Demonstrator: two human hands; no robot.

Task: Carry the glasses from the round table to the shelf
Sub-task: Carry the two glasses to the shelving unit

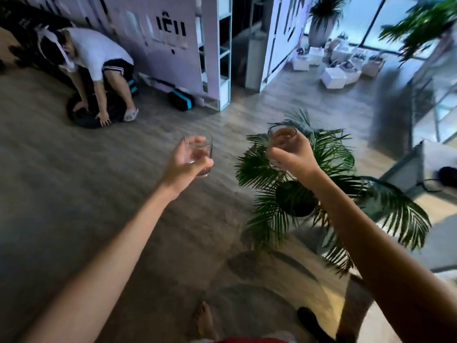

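The left hand [184,164] grips one clear glass [199,154]. The right hand [293,154] grasps another glass [280,142], seemingly empty, above the potted palm [296,196].

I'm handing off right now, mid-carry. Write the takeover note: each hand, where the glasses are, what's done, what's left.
Left hand: shut on a clear glass, upright.
Right hand: shut on a second clear glass, upright, above the potted palm.
Done: both glasses lifted and in transit over the wood floor.
Left: walk on to the shelf, probably the white unit ahead, and set both down. Mind the person crouched at left.
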